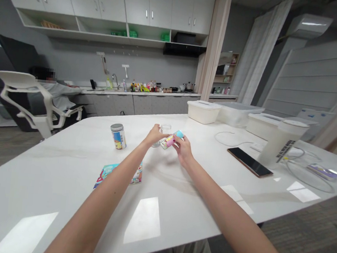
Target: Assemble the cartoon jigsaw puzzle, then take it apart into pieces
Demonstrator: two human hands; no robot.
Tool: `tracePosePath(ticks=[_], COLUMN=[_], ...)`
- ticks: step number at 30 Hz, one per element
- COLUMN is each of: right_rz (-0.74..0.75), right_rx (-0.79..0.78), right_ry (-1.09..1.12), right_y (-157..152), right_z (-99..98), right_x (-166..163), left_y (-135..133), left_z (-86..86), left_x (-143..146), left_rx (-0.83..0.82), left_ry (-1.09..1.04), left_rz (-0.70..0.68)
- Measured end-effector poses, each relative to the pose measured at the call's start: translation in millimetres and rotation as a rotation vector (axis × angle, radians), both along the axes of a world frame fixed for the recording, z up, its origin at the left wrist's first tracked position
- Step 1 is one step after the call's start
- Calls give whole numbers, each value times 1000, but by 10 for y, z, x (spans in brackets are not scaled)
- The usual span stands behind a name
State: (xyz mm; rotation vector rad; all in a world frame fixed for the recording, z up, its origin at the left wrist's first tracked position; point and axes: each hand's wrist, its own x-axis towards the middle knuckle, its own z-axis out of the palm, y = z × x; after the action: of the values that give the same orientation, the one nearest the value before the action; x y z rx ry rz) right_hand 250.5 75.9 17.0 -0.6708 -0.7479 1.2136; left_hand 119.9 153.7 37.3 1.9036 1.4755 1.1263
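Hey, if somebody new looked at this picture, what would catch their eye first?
Probably the small pink-and-blue container in the right hand's fingers, out over the white table, with the left hand at a clear container beside it. Next, likely the gray-lidded jar with its blue and yellow label on the left, and the dark smartphone lying by a tall tumbler on the right.

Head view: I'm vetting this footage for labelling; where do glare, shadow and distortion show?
Head view: bright glare patches on the glossy white table; head view: faint, soft shadows below the bare left hand and bare right hand; head view: apparent wide-angle stretch, the tall whitish cylindrical container leaning outward at right.
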Motion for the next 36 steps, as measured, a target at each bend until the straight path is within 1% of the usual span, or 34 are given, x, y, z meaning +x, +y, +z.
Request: tracePosePath(ticks=[3, 5, 7, 10, 12, 13, 15, 16, 20, 22, 24, 29, 32, 36], right_rz=[21, 32, 38, 17, -41, -69, -97, -103, -118, -88, -62, -166, -192, -202], right_rx=[24, 52, 119, 279, 340, 357, 376, 382, 428, 457, 478, 518, 590, 692], right_ry=[13, 34, 79, 104, 33, -23, -149, -208, -366, -453, -593, -960, -1100, -1239], right_y=[-16, -40, -74, -142, -197, -225, -278, -301, -356, -355, -340, -319, -336, -374], right_z=[26, 80, 170, 340, 431, 460, 482, 479, 427, 395, 360, 271, 233, 206], right_x=[-7, 7, 35, 72, 69, 58, 26, 10, -10, -3, -3, -43, -49, -49], left_y=[-1, -99, -275, -625, -843, -929, -1044, -1075, -1101, -1101, -1113, -1153, -1150, -1140], left_z=[17, 29, 21, -50, -126, -164, -225, -244, -256, -246, -236, -222, -224, -235], left_x=[60, 54, 2, -135, -229, -266, -311, -318, -297, -283, -273, -254, -253, -255], left_rx=[29, 79, 132, 198, 257, 322, 415, 431, 372, 377, 395, 388, 380, 319], left_ry=[-26, -43, -70, -85, -79, -66, -66, -66, -122, -132, -134, -159, -172, -219], left_rz=[-30, -52, -82, -114, -133, -158, -170, -176, -163, -155, -162, -130, -111, -82])
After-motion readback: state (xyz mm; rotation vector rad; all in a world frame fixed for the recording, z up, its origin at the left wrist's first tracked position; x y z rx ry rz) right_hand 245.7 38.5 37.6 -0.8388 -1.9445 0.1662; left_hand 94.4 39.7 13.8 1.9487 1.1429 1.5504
